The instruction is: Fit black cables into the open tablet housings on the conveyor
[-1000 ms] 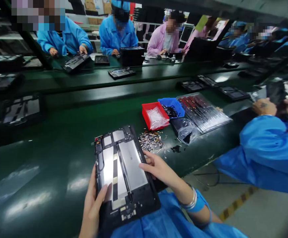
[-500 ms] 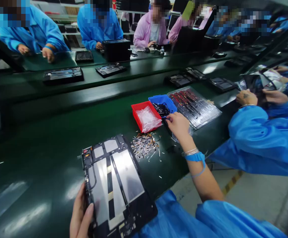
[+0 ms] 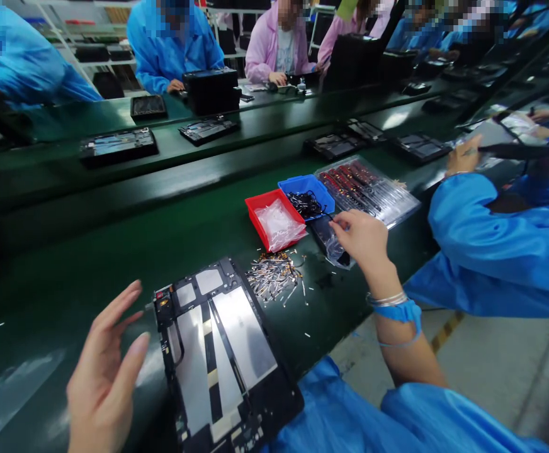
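Note:
An opened tablet body (image 3: pixel 227 358) with silvery panels and black strips lies at the near edge of the green bench. Left of it, my left hand (image 3: pixel 107 371) is raised with its fingers apart, touching nothing. My right hand (image 3: pixel 362 236) pinches a thin black cable (image 3: pixel 330 217) just right of the blue bin (image 3: pixel 331 202), which holds more black cables. Below that hand is a dark item in clear plastic (image 3: pixel 335 248). A red bin (image 3: pixel 252 211) holds clear plastic bags. Small metallic connector pieces (image 3: pixel 277 277) are heaped beyond the tablet's right side.
A clear tray (image 3: pixel 397 207) with red and black strips sits behind my right hand. A co-worker's blue sleeve (image 3: pixel 496 245) is at the right. More opened tablets (image 3: pixel 118 146) lie on the far belt, with people behind it.
My left hand has let go of the tablet's left edge and moved left, opening. My right hand has moved right and slightly away from the blue bin, with a black cable now visible in its fingers.

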A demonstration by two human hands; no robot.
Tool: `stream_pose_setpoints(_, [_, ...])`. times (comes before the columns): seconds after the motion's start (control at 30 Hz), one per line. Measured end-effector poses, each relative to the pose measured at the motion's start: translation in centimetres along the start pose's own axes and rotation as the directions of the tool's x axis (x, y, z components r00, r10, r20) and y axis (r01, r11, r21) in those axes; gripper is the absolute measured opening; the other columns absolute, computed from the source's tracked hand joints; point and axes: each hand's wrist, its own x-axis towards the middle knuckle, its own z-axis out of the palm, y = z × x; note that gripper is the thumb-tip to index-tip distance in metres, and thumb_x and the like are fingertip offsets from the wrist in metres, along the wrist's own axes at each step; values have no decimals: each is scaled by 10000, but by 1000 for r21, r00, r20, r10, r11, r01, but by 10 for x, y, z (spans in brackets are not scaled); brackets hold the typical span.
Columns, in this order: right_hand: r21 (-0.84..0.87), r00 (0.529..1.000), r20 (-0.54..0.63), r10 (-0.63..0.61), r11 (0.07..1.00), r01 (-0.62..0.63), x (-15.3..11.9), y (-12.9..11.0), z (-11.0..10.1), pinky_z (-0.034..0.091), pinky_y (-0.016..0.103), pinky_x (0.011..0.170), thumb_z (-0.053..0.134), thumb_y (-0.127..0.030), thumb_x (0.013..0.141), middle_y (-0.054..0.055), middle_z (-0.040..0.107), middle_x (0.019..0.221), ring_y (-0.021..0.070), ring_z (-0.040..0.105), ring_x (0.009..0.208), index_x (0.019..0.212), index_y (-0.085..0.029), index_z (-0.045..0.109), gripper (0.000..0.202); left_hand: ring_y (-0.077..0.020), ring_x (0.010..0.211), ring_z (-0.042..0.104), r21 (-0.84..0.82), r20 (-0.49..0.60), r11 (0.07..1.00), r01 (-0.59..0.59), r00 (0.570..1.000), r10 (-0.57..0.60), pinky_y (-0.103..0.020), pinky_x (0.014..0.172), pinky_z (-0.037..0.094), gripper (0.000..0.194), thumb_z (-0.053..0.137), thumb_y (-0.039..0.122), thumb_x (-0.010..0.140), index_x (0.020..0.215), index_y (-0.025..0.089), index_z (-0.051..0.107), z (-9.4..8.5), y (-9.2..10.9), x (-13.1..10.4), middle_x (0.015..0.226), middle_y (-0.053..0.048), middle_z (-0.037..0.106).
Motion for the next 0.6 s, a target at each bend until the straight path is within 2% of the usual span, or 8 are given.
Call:
stream_pose_setpoints(0.1, [15, 984, -70, -164, 986, 165, -19, -9, -29, 283, 267, 522, 560, -260, 858, 23, 614, 662, 159, 566, 664, 693, -196, 643, 195, -320, 1271, 482, -18, 178, 996, -83, 980, 85, -457, 1092, 364, 366, 670, 364, 755, 1121, 365, 681, 13, 10, 13, 1321, 7, 588])
stream_pose_setpoints(0.17, [22, 936, -146, -319, 945, 326, -33, -27, -48, 325, 270, 540, 531, -265, 896, 28, 635, 688, 152, 576, 675, 734, -196, 655, 216, -326, 1245, 501, -76, 249, 995, -67, 965, 84, -430, 1080, 371, 357, 712, 343, 716, 1071, 301, 715, 25, 17, 21, 1284, -34, 616])
stream_pose_setpoints(0.23, [48, 860, -177, -478, 869, 493, -45, -50, -63, 361, 268, 557, 508, -224, 917, 25, 651, 698, 137, 577, 666, 757, -198, 664, 225, -314, 1248, 496, -147, 310, 988, -46, 946, 90, -399, 1073, 371, 343, 716, 332, 719, 1056, 274, 730, 37, 22, 29, 1269, -51, 625])
stream_pose_setpoints(0.37, [78, 640, -241, -729, 643, 762, -49, -92, -67, 384, 255, 531, 511, -117, 896, 7, 656, 671, 113, 532, 603, 761, -197, 669, 222, -247, 1152, 548, -250, 451, 967, -42, 879, 155, -346, 983, 413, 281, 598, 349, 853, 1084, 234, 708, 49, 20, 41, 1217, -77, 639])
stream_pose_setpoints(0.43, [75, 555, -306, -774, 561, 824, -44, -105, -61, 393, 254, 520, 542, -73, 866, 15, 658, 664, 117, 529, 599, 792, -172, 674, 181, -195, 855, 610, -268, 623, 958, 101, 777, 92, -295, 756, 465, 330, 499, 421, 911, 1000, 180, 706, 50, 13, 45, 943, -86, 691])
stream_pose_setpoints(0.53, [63, 480, -385, -788, 497, 865, -36, -116, -53, 418, 255, 527, 575, -54, 838, 32, 669, 682, 128, 558, 623, 842, -155, 675, 141, -99, 475, 400, -243, 849, 885, 396, 528, -3, -222, 484, 293, 436, 460, 499, 907, 769, 130, 645, 49, 2, 47, 543, -7, 533])
stream_pose_setpoints(0.57, [58, 471, -399, -786, 491, 869, -34, -118, -52, 431, 255, 537, 578, -55, 836, 36, 677, 704, 131, 571, 637, 866, -162, 675, 147, -81, 439, 333, -249, 876, 849, 467, 483, -8, -216, 459, 237, 422, 498, 505, 884, 716, 133, 604, 49, -1, 46, 498, 21, 471])
stream_pose_setpoints(0.6, [59, 475, -412, -777, 498, 865, -32, -121, -52, 447, 256, 551, 580, -55, 835, 42, 687, 736, 136, 586, 656, 898, -170, 674, 161, -68, 423, 286, -269, 878, 813, 516, 478, -13, -213, 446, 197, 402, 537, 503, 861, 686, 142, 563, 50, -2, 45, 478, 43, 426])
